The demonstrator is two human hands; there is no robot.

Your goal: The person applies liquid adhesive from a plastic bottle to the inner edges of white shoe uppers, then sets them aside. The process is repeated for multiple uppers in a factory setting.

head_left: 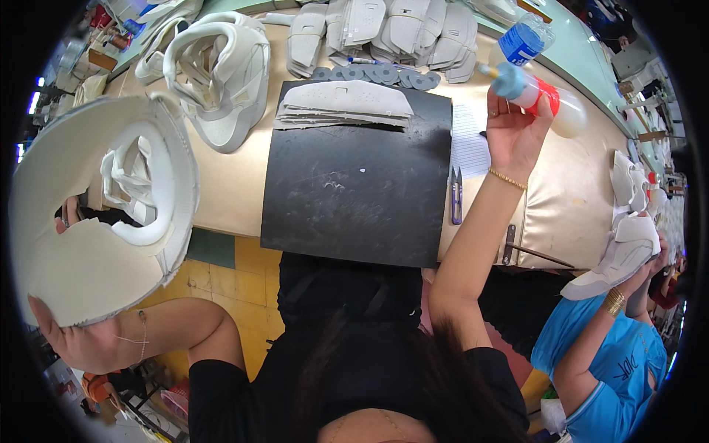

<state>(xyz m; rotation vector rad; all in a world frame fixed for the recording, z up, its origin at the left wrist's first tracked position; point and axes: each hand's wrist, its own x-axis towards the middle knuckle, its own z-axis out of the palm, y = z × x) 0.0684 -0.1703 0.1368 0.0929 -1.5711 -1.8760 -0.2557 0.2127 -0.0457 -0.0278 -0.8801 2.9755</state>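
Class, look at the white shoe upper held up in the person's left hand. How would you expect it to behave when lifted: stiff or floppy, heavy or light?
The white shoe upper probably flexes somewhat: it curves in the left hand. It seems light, since one hand holds it up by its lower edge. It looks thin and sheet-like.

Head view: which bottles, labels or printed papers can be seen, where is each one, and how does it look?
Squeeze bottle: held in the right hand above the bench; whitish body, red band, blue nozzle.
Water bottle: lying at the bench's far edge; clear plastic, blue label.
Paper sheet: flat, right of the black mat; white, lined.
Left hand: holds a white shoe upper, no label visible.
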